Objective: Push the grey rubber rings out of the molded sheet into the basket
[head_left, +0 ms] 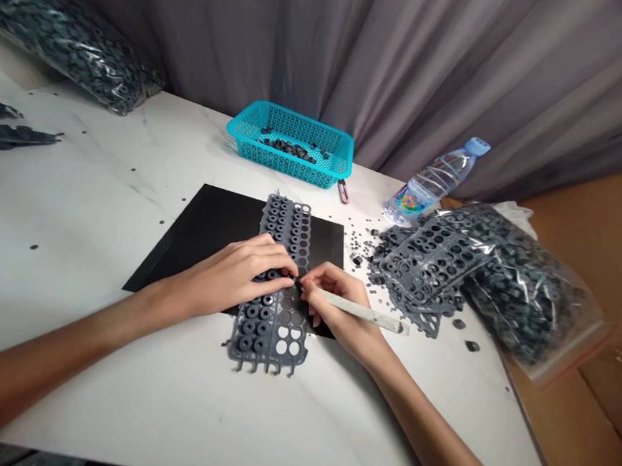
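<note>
A grey moulded rubber sheet [269, 330] lies lengthwise across a black mat [184, 234]. Ring-shaped rubber pieces [248, 327] stand in rows on its left part, while open round holes run down much of its right side. My left hand [238, 270] lies over the sheet's middle, thumb and index fingertip closed on it near the row of holes; the exact spot they pinch is hidden. In my right hand [338, 293] is a pale pen-shaped tool [364, 310], held like a pencil. Its dark tip meets the sheet beside my left fingertips.
Behind the mat stands a turquoise basket [289, 167] with small dark pieces inside. A pink-handled cutter [343, 191] lies near it. To the right are a water bottle [433, 181], punched-out sheets [421, 260], scattered bits and a full plastic bag [522, 293]. Another bag [73, 35] lies back left.
</note>
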{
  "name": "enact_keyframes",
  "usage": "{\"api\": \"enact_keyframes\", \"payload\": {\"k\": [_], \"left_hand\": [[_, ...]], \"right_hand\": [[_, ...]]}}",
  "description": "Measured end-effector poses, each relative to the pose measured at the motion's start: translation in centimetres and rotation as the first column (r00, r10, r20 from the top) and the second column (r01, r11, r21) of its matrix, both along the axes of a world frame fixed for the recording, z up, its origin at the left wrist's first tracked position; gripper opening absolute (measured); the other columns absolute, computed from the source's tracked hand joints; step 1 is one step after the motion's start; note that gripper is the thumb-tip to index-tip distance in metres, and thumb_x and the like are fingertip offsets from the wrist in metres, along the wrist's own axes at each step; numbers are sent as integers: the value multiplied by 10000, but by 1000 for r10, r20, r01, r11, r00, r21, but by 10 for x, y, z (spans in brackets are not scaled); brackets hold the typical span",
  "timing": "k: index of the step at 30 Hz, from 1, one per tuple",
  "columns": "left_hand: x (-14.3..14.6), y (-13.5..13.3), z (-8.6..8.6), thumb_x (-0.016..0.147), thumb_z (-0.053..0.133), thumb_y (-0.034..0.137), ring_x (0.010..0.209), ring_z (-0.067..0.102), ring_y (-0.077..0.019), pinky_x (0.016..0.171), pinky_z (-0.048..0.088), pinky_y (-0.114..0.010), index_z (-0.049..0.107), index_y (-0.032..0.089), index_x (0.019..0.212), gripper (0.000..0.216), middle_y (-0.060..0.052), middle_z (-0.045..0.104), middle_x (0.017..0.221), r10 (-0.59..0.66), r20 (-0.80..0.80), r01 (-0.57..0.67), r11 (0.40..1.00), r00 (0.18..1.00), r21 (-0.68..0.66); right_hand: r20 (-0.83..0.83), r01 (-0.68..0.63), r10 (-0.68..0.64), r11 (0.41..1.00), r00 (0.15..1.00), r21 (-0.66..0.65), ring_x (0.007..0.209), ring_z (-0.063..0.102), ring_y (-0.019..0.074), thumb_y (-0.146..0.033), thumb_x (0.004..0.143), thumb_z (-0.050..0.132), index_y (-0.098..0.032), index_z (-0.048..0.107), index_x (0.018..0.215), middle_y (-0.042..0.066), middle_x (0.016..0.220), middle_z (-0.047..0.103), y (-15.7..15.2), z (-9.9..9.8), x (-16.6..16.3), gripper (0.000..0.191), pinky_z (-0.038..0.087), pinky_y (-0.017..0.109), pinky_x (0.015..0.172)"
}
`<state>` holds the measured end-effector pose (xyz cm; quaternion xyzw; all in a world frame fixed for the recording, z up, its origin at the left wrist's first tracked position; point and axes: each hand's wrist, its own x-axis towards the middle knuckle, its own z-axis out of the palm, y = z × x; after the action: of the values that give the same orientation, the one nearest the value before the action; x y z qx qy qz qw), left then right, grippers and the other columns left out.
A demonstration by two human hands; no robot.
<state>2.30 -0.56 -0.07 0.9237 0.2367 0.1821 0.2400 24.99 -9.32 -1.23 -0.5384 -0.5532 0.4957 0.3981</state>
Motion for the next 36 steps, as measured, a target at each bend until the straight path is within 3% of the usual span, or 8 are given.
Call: {"api": "enact_keyframes", "payload": {"k": [7,10,12,13,15,19,26,36], "left_hand": [[6,-14,-5,1108,449,187,1060,619,-251,981,460,-395,723,208,1115,275,-71,743,1142,-18,-97,41,968,995,246],[5,-13,1,1101,432,154,1058,636,-230,991,470,-380,689,202,1096,262,-69,730,1119,81,165,-110,979,983,173],[2,-6,11,1098,514,242,1029,639,-207,958,494,-340,667,208,1083,157,-53,706,1085,280,398,-292,956,873,-31],[0,-2,16,1084,567,293,1000,637,-194,917,507,-316,663,212,1078,125,-44,692,1073,365,467,-325,931,806,-167],[-4,7,23,1048,645,354,948,627,-169,850,520,-279,671,211,1078,148,-35,676,1081,442,513,-234,877,736,-420],[-6,12,18,1003,716,390,971,630,-165,885,528,-287,728,199,1094,212,-56,703,1111,477,429,-34,697,767,-716],[-3,3,7,985,741,398,1026,688,-199,1017,547,-384,769,187,1159,275,-96,762,1137,462,309,33,515,831,-857],[2,-4,8,989,754,327,1152,752,-218,1144,540,-372,794,168,1113,205,-114,801,1218,447,267,180,226,854,-957]], "right_hand": [[81,11,-13,1000,997,27,552,541,108,-286,954,647,-207,640,902,-31,713,606,-2,0,-3,94,446,212,496],[148,15,-28,996,989,88,569,494,101,-272,962,641,-205,637,867,-38,699,580,-5,-3,-4,116,375,213,505],[160,31,-46,995,986,98,582,481,100,-266,960,643,-200,635,848,-36,702,581,-6,-4,-5,130,352,212,506],[144,40,-52,996,988,85,583,488,100,-268,959,645,-200,635,847,-35,706,585,-6,-4,-5,131,358,209,504],[74,54,-57,998,996,36,575,525,104,-291,955,659,-201,634,863,-28,726,608,-6,-3,-4,131,397,205,495],[-74,115,-113,993,991,23,514,554,102,-391,967,687,-202,629,902,-14,754,642,-2,-3,-2,208,451,209,450],[-42,135,-133,990,990,47,492,552,98,-464,992,677,-203,629,929,-16,723,633,3,-7,-1,273,460,197,428],[-23,116,-115,992,993,45,493,561,107,-462,995,669,-206,622,920,-20,714,634,3,-7,0,270,478,209,439]]}}
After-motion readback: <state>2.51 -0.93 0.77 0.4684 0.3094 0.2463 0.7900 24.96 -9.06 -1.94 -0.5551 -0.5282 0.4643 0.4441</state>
